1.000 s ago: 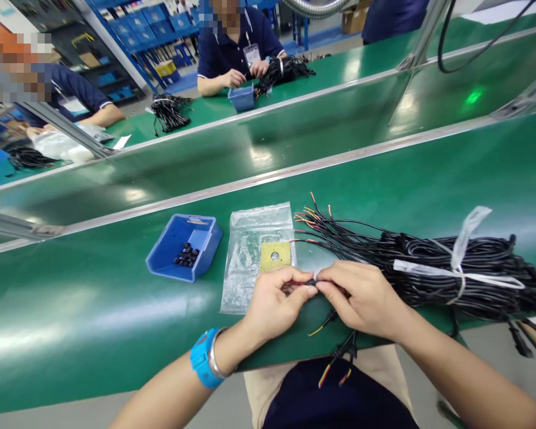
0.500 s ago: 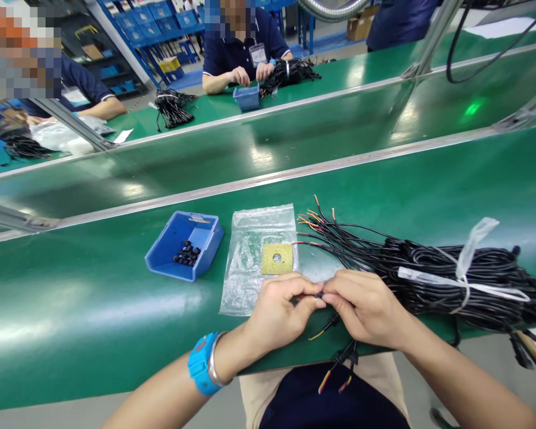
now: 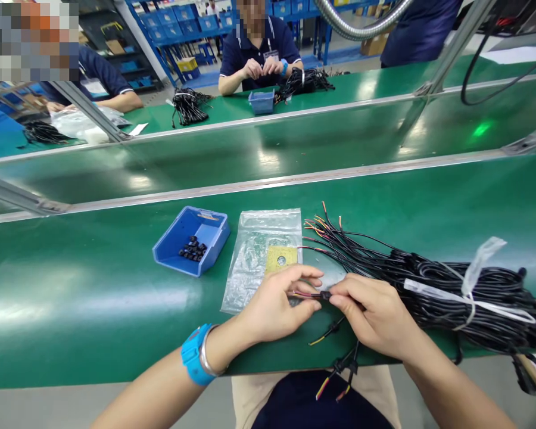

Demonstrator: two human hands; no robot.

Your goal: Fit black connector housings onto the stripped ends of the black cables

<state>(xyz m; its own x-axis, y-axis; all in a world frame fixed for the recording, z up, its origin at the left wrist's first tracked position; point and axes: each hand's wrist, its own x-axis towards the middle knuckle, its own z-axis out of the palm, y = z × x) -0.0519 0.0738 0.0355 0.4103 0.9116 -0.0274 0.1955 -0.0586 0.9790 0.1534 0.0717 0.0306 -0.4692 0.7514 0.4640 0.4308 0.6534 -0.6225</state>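
Observation:
Between thumb and fingertips, my right hand pinches a black cable at a small black fitting near its end. Thin coloured wires stick out of that end to the left, inside the curve of my left hand. My left thumb and fingers are spread apart and grip nothing. A bundle of black cables, tied with a white strip, lies to the right of my right hand. Below my hands, several cable ends with black fittings and bare coloured wires hang over the table's front edge.
A blue bin with several small black parts stands left of a clear zip bag. A yellow square pad with a round hole lies on the bag. Metal rails cross behind; co-workers sit across the bench.
My left fingers have come off the fitting and opened, uncovering the wire ends. My right hand keeps its pinch on the cable. The camera view has shifted slightly.

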